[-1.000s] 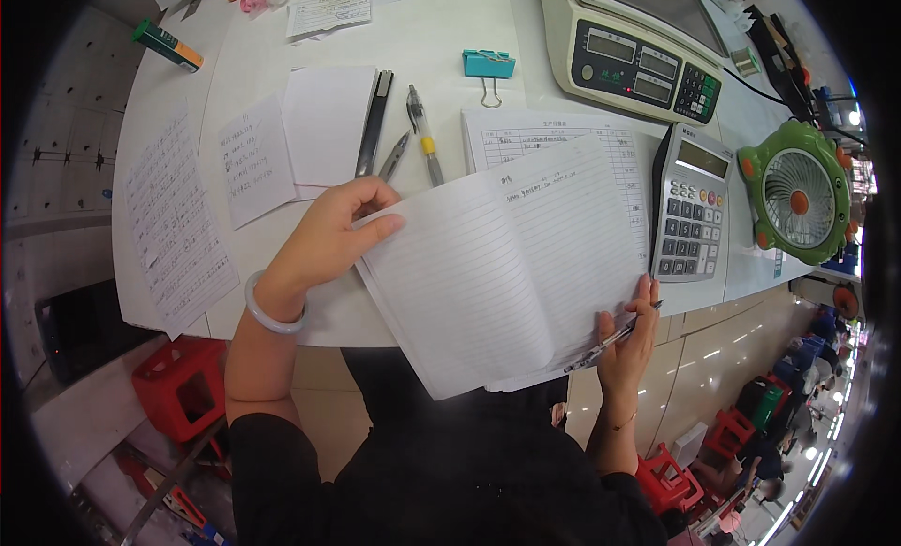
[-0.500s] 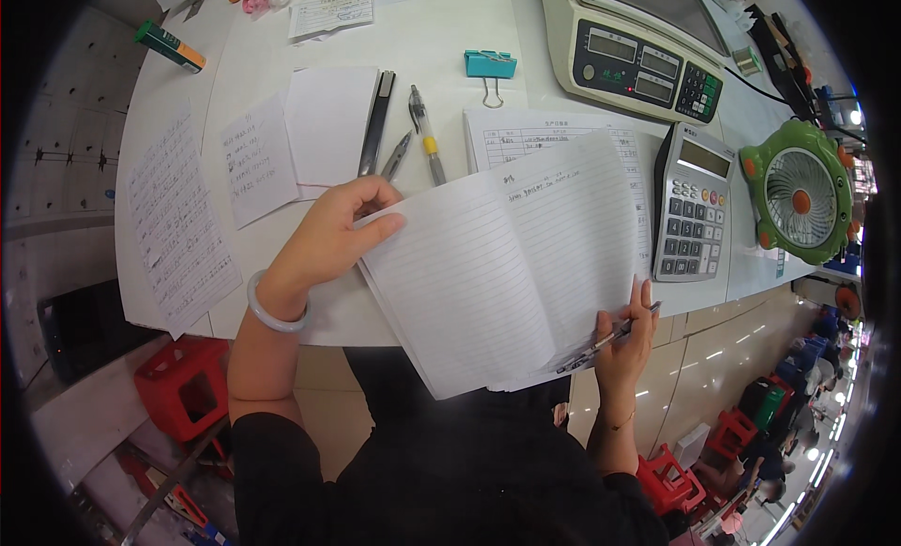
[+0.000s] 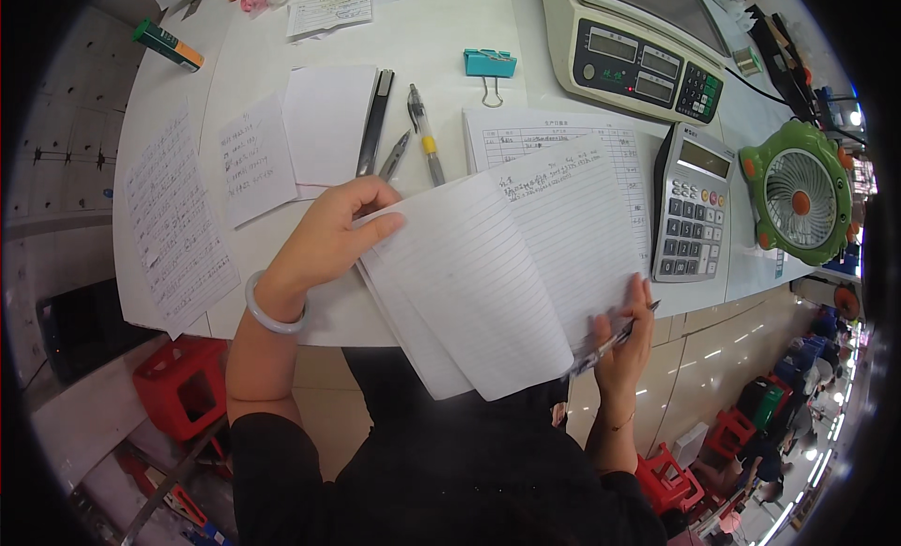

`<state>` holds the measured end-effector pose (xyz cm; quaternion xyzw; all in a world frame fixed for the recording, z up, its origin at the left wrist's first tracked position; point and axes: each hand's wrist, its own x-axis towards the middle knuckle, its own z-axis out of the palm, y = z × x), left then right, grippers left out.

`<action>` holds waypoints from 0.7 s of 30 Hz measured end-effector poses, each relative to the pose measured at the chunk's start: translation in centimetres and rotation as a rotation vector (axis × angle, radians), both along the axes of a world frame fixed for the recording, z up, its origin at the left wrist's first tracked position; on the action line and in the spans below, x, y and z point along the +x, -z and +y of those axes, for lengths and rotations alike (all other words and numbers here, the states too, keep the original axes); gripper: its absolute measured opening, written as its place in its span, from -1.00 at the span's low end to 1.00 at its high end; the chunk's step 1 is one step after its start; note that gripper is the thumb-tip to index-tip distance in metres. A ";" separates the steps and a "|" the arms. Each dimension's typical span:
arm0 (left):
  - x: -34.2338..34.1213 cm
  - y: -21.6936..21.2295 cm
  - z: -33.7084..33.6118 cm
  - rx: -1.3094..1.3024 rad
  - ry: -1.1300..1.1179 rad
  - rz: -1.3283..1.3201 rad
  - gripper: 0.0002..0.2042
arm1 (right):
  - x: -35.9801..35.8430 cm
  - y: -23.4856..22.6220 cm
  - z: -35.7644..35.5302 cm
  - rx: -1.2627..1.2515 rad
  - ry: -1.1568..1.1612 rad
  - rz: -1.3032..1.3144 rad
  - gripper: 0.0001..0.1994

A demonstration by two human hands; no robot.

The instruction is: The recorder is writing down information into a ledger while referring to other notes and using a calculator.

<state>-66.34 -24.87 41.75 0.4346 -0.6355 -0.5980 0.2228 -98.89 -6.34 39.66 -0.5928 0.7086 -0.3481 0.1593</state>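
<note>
A: Left side first. What lies at the tabletop's left edge?

B: Handwritten sheets [image 3: 174,227], flat. Right of them a smaller note [image 3: 253,161], then a black utility knife [image 3: 374,123] and a pen with a yellow band [image 3: 424,138], both with long axes running toward the far edge.

A: Left hand [image 3: 328,241]?

B: Fingers narrow, pinching the raised left edge of the lined notebook [image 3: 497,274]. A pale bangle [image 3: 272,311] sits on that wrist.

A: Notebook position?

B: At the near edge, overhanging it toward the person, directly right of the left hand. Its long axis slants from far right to near left. The pages are white and ruled, with writing only along the top.

A: Right hand [image 3: 624,344]?

B: Closed around a pen [image 3: 610,339], fingertips touching the notebook's near right corner. Both hands touch the notebook; the left one holds the lifted pages.

A: Further right?

B: A calculator [image 3: 690,213], then a green fan [image 3: 798,203] at the right edge.
</note>
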 end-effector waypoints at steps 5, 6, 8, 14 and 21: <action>-0.1 -0.1 0.0 -0.011 -0.002 -0.004 -0.89 | -0.6 0.5 0.1 0.073 0.070 0.331 -0.72; -0.1 -0.1 0.0 -0.007 0.000 -0.005 -0.88 | -0.6 0.5 0.1 0.073 0.065 0.339 -0.73; 0.0 -0.2 0.0 -0.005 0.000 -0.007 -0.88 | -0.6 0.5 0.0 0.072 0.061 0.335 -0.72; 0.0 -0.2 0.1 0.010 -0.007 -0.002 -0.88 | -0.5 0.6 0.1 0.067 0.059 0.335 -0.73; -0.2 -0.7 0.0 -0.019 0.011 -0.046 -0.86 | -0.6 0.6 0.1 0.076 0.063 0.338 -0.74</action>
